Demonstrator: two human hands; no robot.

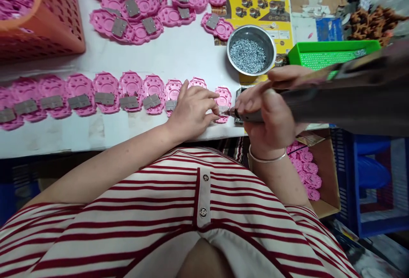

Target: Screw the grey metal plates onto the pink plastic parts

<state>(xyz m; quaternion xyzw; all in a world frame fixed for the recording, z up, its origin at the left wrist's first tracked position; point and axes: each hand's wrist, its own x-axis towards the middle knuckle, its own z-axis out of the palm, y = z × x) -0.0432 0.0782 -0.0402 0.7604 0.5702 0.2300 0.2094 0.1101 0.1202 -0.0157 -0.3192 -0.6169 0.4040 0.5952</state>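
Note:
A row of pink plastic parts, each with a grey metal plate, runs along the white table (105, 135). At the row's right end lies one pink part (223, 94). My left hand (194, 109) rests over neighbouring pink parts, its thumb and fingertips pressed at the left edge of that end part. My right hand (271, 116) is wrapped round a dark power screwdriver (306, 105), whose tip touches the plate on the end part. Beyond my right hand stands a steel bowl (247, 54) of small screws.
An orange basket (60, 18) of pink pieces stands at the far left. More plated pink parts (140, 5) are piled at the back. A green tray (335, 47) sits right of the bowl. Below the table are a cardboard box (330, 175) and a blue crate (348, 184).

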